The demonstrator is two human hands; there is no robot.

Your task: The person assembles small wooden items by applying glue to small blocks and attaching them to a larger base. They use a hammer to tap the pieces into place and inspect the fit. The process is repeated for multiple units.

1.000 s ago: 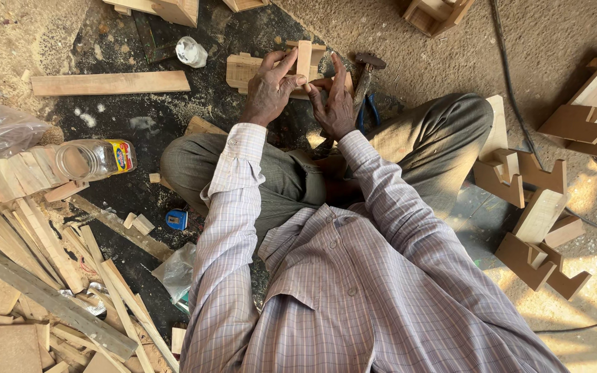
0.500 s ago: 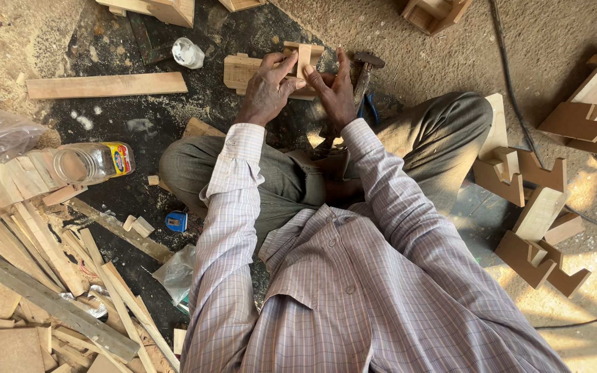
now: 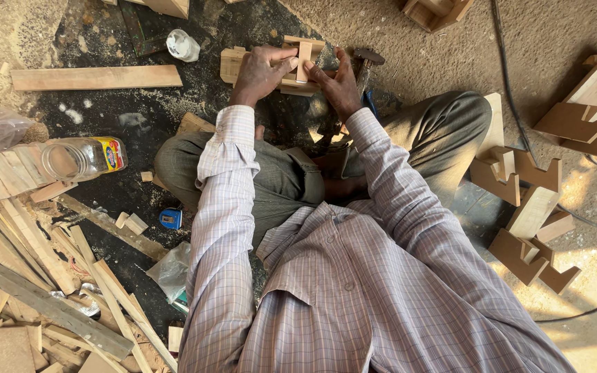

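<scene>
The person sits on the dusty workshop floor with legs folded and both arms reaching forward. The left hand is closed with its fingers on the small upright light-wood block, gripping it from the left side. The right hand presses against the same block from the right, the thumb near its top, so the two hands are close together with the block between them. The block stands on a flat pale wooden assembly of joined pieces, which lies on the dark part of the floor, just in front of the knees. A hammer with a dark metal head lies just beside the right hand. A white crumpled plastic cup is near, to the left of the assembly, and a long flat wooden plank lies further left. A clear plastic jar with yellow label lies on its side near a heap of thin wooden strips. Several notched brown wooden brackets are well apart, on the right.
</scene>
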